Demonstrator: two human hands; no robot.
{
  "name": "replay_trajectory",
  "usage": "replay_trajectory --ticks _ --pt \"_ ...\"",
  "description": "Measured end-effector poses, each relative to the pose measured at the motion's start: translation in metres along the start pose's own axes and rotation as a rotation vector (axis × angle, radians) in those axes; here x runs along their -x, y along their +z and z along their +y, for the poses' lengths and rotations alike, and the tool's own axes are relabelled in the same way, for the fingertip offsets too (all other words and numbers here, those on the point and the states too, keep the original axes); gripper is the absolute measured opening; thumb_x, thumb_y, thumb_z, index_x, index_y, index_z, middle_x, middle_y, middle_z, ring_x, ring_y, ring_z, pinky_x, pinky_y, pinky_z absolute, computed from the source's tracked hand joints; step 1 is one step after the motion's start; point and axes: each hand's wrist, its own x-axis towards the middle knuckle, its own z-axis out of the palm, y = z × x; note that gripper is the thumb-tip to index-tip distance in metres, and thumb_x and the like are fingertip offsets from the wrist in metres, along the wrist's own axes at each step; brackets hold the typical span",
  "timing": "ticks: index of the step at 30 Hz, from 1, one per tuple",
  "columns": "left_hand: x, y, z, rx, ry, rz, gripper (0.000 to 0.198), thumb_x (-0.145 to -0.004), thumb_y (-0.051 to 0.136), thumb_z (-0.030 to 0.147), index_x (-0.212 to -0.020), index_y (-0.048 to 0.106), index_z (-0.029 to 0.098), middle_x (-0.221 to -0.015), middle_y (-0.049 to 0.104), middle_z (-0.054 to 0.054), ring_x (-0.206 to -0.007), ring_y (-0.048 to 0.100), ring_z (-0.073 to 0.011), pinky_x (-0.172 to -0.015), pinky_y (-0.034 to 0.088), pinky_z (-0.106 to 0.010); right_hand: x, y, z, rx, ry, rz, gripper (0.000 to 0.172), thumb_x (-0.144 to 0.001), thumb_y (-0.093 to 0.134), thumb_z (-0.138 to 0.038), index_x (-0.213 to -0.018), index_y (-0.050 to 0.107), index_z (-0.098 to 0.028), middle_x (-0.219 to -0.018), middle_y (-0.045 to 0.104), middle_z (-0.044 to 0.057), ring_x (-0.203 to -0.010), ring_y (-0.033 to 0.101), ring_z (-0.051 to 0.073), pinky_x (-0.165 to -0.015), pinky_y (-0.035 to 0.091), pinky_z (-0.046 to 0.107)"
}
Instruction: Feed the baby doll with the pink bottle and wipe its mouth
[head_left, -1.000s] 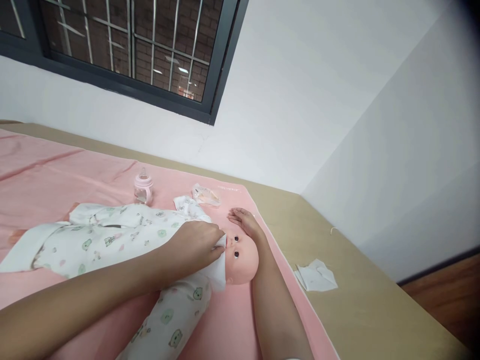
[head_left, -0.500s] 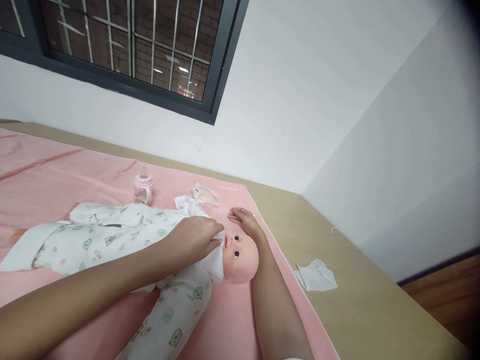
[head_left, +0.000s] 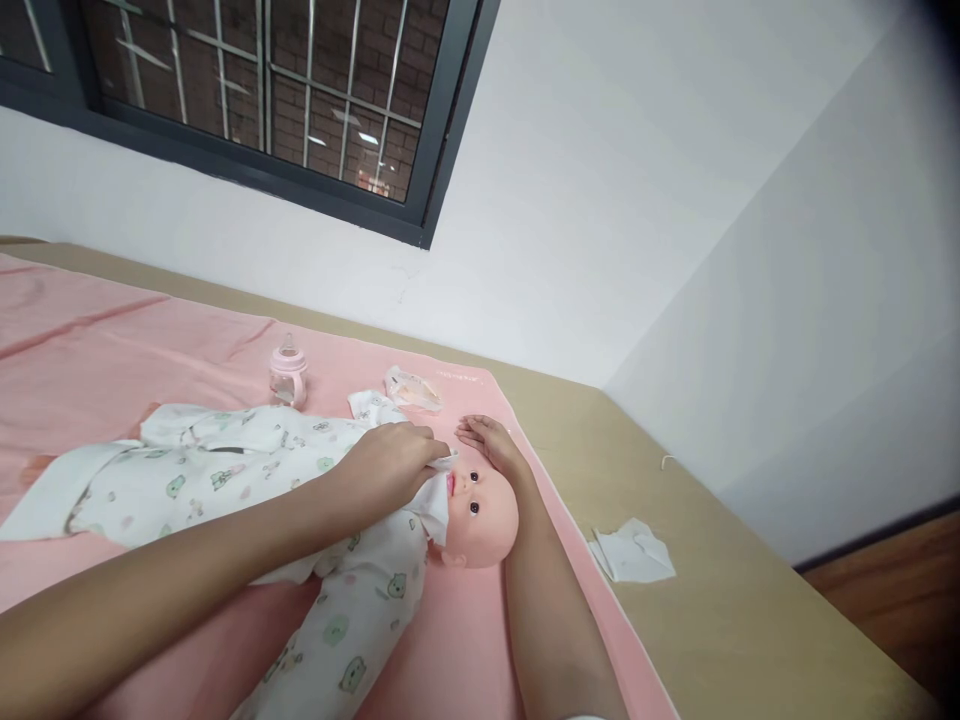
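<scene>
A baby doll (head_left: 480,520) in white pyjamas (head_left: 225,470) with a green and pink animal print lies on its back, its head to the right. My left hand (head_left: 394,460) reaches across its chest, fingers pinched on a thin white tissue (head_left: 433,505) by the doll's mouth and chin. Part of the tissue is hidden under that hand. Beyond the doll's head, my right hand (head_left: 484,438) rests on the pink sheet with its fingers stretched out and nothing in them. The right forearm curves around the top of the head, touching or very near it.
A pink-capped baby bottle (head_left: 288,375) stands behind the doll, and a clear plastic packet (head_left: 412,388) lies near its far arm. The pink sheet (head_left: 465,640) covers a wooden surface (head_left: 592,440). A crumpled white tissue (head_left: 634,552) lies at the right. Wall and barred window rise behind.
My left hand has shifted slightly back toward the doll's chest, drawing the tissue a little off its chin, so the mouth and near ear show more. My right hand stays put.
</scene>
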Motion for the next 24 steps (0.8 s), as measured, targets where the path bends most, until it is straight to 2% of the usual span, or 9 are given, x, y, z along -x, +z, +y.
replay_trajectory --ticks 13,19,22,24 --pt "-0.0015 0.005 -0.0057 0.012 0.009 0.055 0.023 -0.083 0.043 0.007 -0.074 0.061 0.017 -0.079 0.059 -0.003 -0.077 0.056 -0.0189 -0.064 0.034 -0.028 -0.0016 -0.0013 0.0019 0.003 -0.005 -0.008 0.006 -0.086 0.061 -0.017 -0.088 0.065 -0.014 -0.083 0.071 0.007 -0.077 0.07 0.014 -0.077 0.058 0.024" --pt "-0.002 0.005 -0.0071 0.091 0.077 0.087 0.045 -0.071 0.042 -0.003 -0.092 0.072 0.023 -0.087 0.066 -0.003 -0.086 0.057 -0.0201 -0.074 0.038 -0.029 -0.0019 -0.0018 0.0026 -0.001 -0.01 -0.01 0.006 -0.086 0.061 -0.018 -0.089 0.065 -0.014 -0.085 0.071 0.008 -0.077 0.07 0.014 -0.077 0.059 0.024" --pt "-0.002 0.0049 -0.0064 0.192 0.099 0.061 0.052 -0.066 0.04 -0.004 -0.093 0.074 0.025 -0.087 0.068 -0.001 -0.085 0.058 -0.0186 -0.073 0.039 -0.027 -0.0016 -0.0012 0.0025 -0.003 -0.009 -0.005 0.005 -0.086 0.06 -0.017 -0.087 0.064 -0.014 -0.082 0.071 0.008 -0.077 0.07 0.015 -0.079 0.059 0.025" --pt "-0.0022 0.0043 -0.0053 0.242 0.109 0.041 0.049 -0.066 0.04 -0.002 -0.089 0.074 0.024 -0.085 0.068 0.0 -0.082 0.058 -0.0181 -0.071 0.039 -0.027 -0.0016 -0.0009 0.0023 -0.005 -0.009 -0.003 0.005 -0.086 0.06 -0.016 -0.087 0.064 -0.014 -0.081 0.071 0.007 -0.076 0.07 0.015 -0.078 0.059 0.025"
